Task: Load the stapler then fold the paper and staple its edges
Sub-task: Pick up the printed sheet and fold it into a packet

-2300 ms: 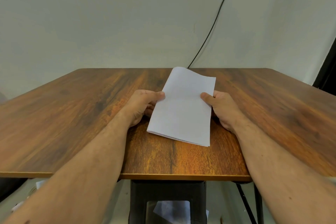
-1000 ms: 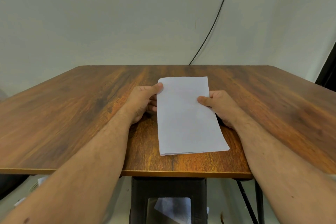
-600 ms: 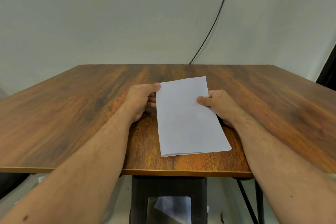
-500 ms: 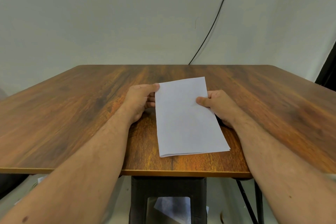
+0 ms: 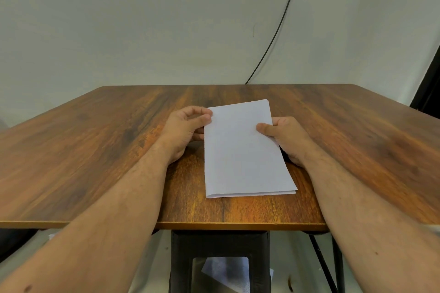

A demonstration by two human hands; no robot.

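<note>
Holding the folded paper [image 5: 242, 150] from both sides, flat on the table [image 5: 95, 145], near the front edge and about centre.

Paper: white, folded in half, long axis running 12 to 6 o'clock. Layer edges show along the near short end at 6 o'clock; the fold looks to run down the left long side, rounded at the near left corner. Far end sits slightly skewed, far right corner a bit further off than the far left. Whether the far end is lifted off the wood, cannot tell.

Left hand [image 5: 183, 131]: at 9 o'clock of the paper, on its far left corner. Thumb and forefinger curled together, tips meeting right at the paper edge; looks like a pinch on the corner. Other fingers curl beneath, touching the left edge lower down. Heel of the hand rests on the table.

Right hand [image 5: 288, 138]: at 3 o'clock of the paper. Thumb lies on top of the sheet, pointing toward 9 o'clock; remaining fingers are tucked under or behind the right edge and mostly hidden. Clamped on the paper, thumb above.

Both forearms come in from 6 o'clock, bare.

Behind, a black cable [image 5: 281, 24] runs down the pale wall [image 5: 142, 19] to the table's far edge at about 1 o'clock. Under the table, a black stool [image 5: 219, 245] with some paper visible through its frame.
</note>
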